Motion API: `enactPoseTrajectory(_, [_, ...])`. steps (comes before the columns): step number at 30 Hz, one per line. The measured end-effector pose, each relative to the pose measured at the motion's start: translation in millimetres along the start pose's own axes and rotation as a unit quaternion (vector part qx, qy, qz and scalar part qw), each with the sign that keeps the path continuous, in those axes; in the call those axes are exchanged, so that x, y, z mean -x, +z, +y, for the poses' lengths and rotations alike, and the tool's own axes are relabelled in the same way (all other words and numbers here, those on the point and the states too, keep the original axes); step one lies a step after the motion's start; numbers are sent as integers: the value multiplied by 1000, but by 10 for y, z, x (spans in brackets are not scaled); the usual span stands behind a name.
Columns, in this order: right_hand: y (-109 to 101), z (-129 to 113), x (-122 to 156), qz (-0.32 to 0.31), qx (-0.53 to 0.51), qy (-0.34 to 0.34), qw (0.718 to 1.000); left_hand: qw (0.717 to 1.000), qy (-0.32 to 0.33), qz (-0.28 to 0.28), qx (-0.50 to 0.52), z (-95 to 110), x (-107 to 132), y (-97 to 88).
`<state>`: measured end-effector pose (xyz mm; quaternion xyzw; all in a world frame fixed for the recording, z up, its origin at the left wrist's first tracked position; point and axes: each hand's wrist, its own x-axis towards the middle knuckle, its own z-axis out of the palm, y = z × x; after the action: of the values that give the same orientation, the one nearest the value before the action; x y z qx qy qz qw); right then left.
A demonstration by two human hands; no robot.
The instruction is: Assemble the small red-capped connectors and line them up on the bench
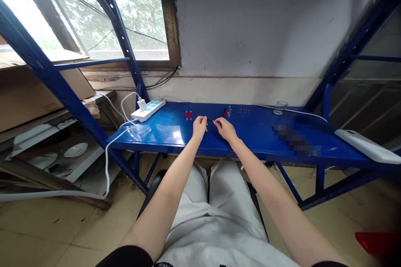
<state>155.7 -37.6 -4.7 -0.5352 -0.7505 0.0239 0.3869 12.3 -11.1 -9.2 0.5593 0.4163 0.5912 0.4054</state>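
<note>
My left hand [199, 126] and my right hand [224, 128] meet over the middle of a blue metal bench [166, 131]. Both pinch a thin dark rod-like piece [210, 120] between fingertips, the left at its left end, the right at its right end, where something small and pale shows. Just beyond the left hand stand two small red pieces [189, 115]. Past the right hand are a red-and-dark small part [224, 112], a tiny clear vial [229, 111] and a row of several small dark bits [244, 111].
A white power strip [148, 109] with a charger and white cable lies at the bench's back left. A glass cup [280, 107] stands at back right, a white flat device [366, 146] on the right end. Blue rack posts frame both sides; my legs are under the bench.
</note>
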Motion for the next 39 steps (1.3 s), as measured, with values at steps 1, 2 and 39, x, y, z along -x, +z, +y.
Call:
enactPoseTrajectory(1, [4, 6, -3, -2, 3, 1, 1000, 1000, 0, 0, -2, -1, -1, -1])
enactPoseTrajectory(2, [9, 13, -5, -5, 6, 1, 1000, 1000, 0, 2, -4, -3, -3, -1])
enactPoseTrajectory(39, [42, 104, -45, -34, -205, 19, 978, 993, 12, -117, -16, 8, 1, 10])
